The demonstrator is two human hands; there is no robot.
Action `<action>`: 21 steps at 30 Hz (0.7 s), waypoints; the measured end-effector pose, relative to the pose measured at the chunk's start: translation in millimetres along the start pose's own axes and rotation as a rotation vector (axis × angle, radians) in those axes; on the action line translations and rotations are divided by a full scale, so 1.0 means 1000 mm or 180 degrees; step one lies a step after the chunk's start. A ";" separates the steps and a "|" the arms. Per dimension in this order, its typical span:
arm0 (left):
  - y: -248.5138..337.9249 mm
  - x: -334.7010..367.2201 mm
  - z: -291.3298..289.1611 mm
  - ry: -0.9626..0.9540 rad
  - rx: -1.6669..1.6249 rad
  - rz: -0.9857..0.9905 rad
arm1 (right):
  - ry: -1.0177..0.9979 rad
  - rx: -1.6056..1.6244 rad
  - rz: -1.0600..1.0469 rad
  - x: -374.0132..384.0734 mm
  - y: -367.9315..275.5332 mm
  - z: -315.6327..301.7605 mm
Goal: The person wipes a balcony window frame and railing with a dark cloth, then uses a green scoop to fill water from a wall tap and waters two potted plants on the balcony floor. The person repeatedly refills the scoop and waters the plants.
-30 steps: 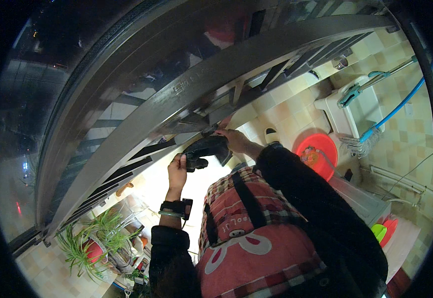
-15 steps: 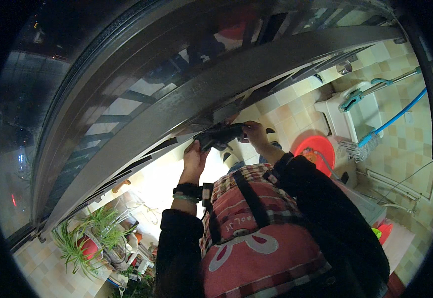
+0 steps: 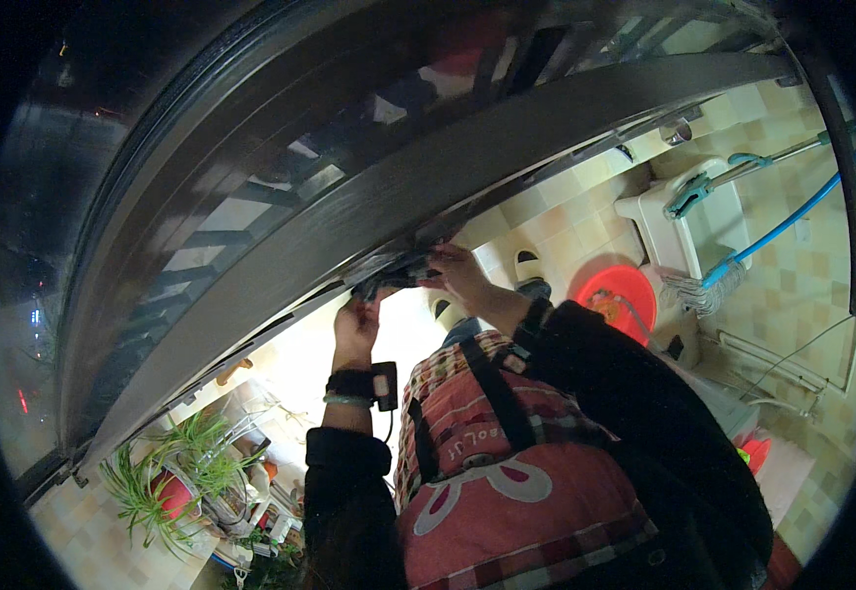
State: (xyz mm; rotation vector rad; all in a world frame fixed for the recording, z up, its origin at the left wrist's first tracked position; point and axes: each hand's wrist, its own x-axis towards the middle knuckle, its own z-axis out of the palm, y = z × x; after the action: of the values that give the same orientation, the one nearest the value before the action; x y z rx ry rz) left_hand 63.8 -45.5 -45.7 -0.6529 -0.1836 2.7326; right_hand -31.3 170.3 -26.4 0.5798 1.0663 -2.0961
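A crumpled black cloth [image 3: 389,281] stretches between my two hands, up against the dark railing [image 3: 507,157] of the window. Its exact kind is hard to make out against the dark bars. The fingers of my left hand [image 3: 355,323] are closed on its left end. At the other end my right hand [image 3: 459,275] pinches it, close under the rail. Part of the cloth merges with the shadow of the frame.
Potted spider plants [image 3: 192,462] stand at lower left. To the right are a red basin [image 3: 620,300], a white mop bucket [image 3: 669,231], a mop with a blue handle [image 3: 792,221] and a green-headed one [image 3: 688,195]. Dark glass [image 3: 45,246] lies beyond the frame.
Both hands have shifted left with the black cloth, and it now sits closer against the railing. My right hand has moved farther from the basin.
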 end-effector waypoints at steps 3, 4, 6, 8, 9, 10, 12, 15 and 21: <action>0.007 -0.016 -0.004 0.2074 0.0575 0.1685 | 0.0285 -0.0016 0.0324 0.006 0.006 0.024; 0.003 -0.016 -0.003 0.1897 0.0554 0.1684 | 0.0368 -0.0128 0.0354 0.006 0.003 0.028; 0.000 -0.007 0.004 0.1931 0.0482 0.1265 | 0.0146 -0.1122 -0.0562 -0.004 -0.017 0.015; -0.027 0.010 0.009 0.1722 0.1133 0.1343 | -0.0215 -0.2533 -0.1642 -0.017 -0.043 -0.008; -0.036 0.022 0.015 0.0490 0.0955 0.0996 | -0.0116 -0.2147 -0.1675 -0.021 -0.054 -0.017; -0.045 0.034 0.022 -0.0894 0.0846 0.0622 | 0.0272 -0.0601 -0.1025 -0.023 -0.061 -0.024; -0.072 0.051 0.036 0.0888 0.1468 0.0994 | 0.0553 0.0662 -0.0704 -0.024 -0.065 -0.028; -0.093 0.067 0.056 0.1099 0.1635 0.0897 | 0.0558 -0.1395 -0.1536 -0.025 -0.060 -0.019; -0.107 0.084 0.060 0.1295 0.2619 0.1099 | 0.1083 -0.6499 -0.2441 -0.021 -0.059 -0.002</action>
State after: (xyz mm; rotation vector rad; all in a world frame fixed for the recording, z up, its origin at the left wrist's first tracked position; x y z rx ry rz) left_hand -4.6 80.9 -6.7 -0.9990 1.1650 2.5386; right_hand -62.4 204.2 16.1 -0.6335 2.9877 -0.3161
